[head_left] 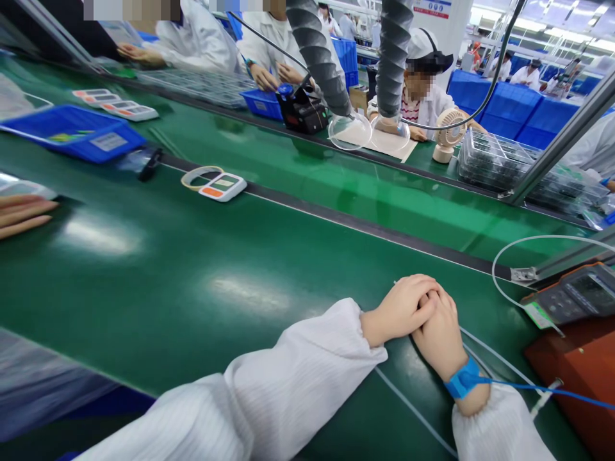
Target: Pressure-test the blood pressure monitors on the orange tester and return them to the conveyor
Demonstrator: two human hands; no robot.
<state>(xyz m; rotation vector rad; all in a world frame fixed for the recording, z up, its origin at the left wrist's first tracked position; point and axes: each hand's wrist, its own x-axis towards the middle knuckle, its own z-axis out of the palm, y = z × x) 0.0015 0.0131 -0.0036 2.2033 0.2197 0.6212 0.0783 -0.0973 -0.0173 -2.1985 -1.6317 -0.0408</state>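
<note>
My left hand (396, 310) and my right hand (439, 333) rest folded together on the green work surface (192, 250). Their fingers are closed and overlap, with the fingertips partly hidden; no object shows in them. A blue wrist strap (464, 378) with a blue cord circles my right wrist. Thin grey cables (413, 403) run on the surface close to both hands, and part of one passes beneath my left sleeve. A small pale tip (395, 282) pokes out just beyond my left hand.
At right are a handheld meter (576, 294) and an orange-brown box (576, 371). A white-and-orange device (223, 187) lies by the dark seam, left of a metal post (562, 109). Further left stands a blue tray (72, 131). Another person's hand (24, 214) enters at left; co-workers sit opposite.
</note>
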